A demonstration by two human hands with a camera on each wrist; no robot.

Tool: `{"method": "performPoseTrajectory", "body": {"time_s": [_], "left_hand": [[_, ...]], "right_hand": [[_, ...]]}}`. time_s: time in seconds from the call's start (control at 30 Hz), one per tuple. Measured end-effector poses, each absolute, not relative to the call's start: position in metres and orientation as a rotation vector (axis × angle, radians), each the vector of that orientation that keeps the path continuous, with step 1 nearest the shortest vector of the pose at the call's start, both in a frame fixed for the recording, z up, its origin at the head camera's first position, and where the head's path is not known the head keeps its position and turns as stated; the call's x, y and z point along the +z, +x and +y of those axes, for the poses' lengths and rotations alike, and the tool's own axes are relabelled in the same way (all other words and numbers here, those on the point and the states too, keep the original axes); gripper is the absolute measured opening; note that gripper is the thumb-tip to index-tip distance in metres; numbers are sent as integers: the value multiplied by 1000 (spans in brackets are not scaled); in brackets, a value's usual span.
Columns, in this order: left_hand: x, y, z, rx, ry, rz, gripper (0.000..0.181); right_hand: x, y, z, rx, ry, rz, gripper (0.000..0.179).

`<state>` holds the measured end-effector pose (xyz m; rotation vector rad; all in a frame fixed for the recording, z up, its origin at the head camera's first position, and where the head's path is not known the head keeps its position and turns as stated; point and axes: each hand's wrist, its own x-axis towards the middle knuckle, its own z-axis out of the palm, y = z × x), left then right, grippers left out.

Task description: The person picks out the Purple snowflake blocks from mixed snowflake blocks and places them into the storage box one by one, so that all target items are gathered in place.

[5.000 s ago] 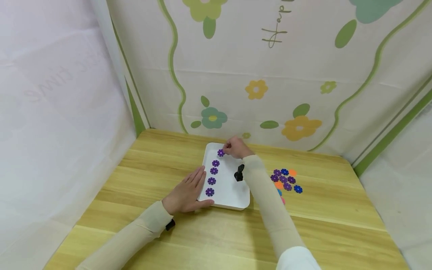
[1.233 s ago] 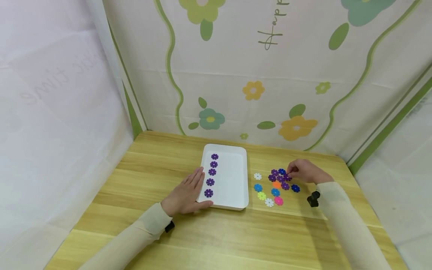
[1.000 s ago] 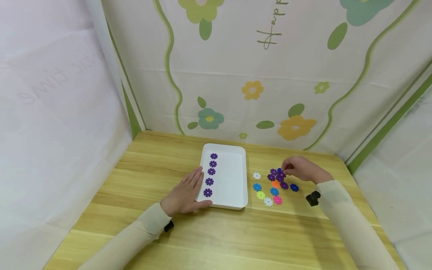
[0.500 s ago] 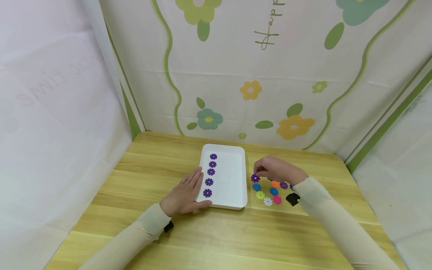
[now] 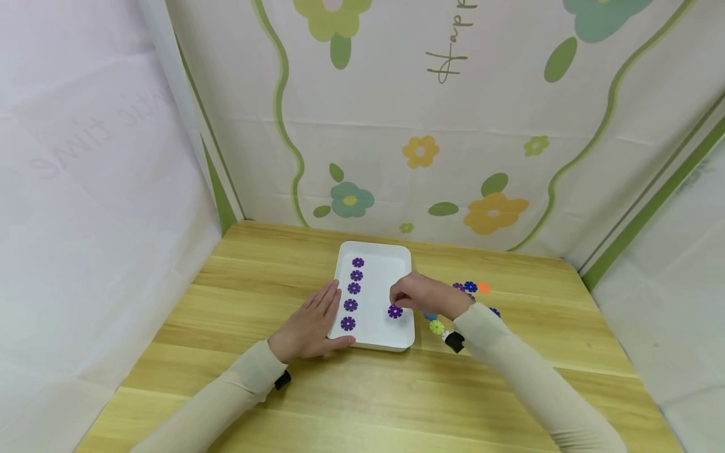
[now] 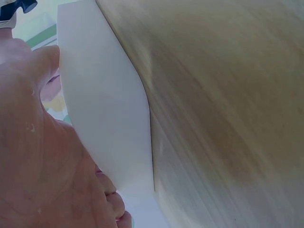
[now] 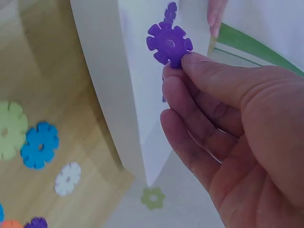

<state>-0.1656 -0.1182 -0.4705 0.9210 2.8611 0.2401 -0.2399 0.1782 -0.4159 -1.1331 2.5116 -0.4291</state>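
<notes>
A white rectangular tray [image 5: 376, 327] lies on the wooden table. Along its left side runs a column of several purple snowflake discs [image 5: 351, 305]. My left hand [image 5: 308, 324] rests on the tray's left edge and near-left corner, fingers straight, thumb along the near rim. In the right wrist view, my right hand [image 7: 237, 114] pinches one purple snowflake disc [image 7: 169, 43] by its edge between thumb and index finger. From the head view, that hand is over the right half of the tray, the disc hanging below the fingertips. Whether the disc touches the tray floor I cannot tell.
Right of the tray lie loose snowflake discs, partly hidden by my right forearm: yellow-green [image 7: 10, 130], blue [image 7: 40, 145], white [image 7: 67, 179], orange [image 5: 483, 287], dark blue [image 5: 471, 286] and purple ones. A printed cloth [image 5: 362, 163] stands behind the table's back edge.
My right hand took a purple disc from the loose pile and carried it left, over the tray. Earlier it set the farthest disc in the column. My left hand stayed put.
</notes>
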Motion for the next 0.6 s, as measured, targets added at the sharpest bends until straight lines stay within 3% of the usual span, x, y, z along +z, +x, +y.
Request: {"method": "performPoseTrajectory", "body": {"time_s": [0.6], "left_hand": [[-472,-166,-119,239,913,2866,107]], "right_hand": [[-451,-231,167,-446,-1114,2507,13]]}}
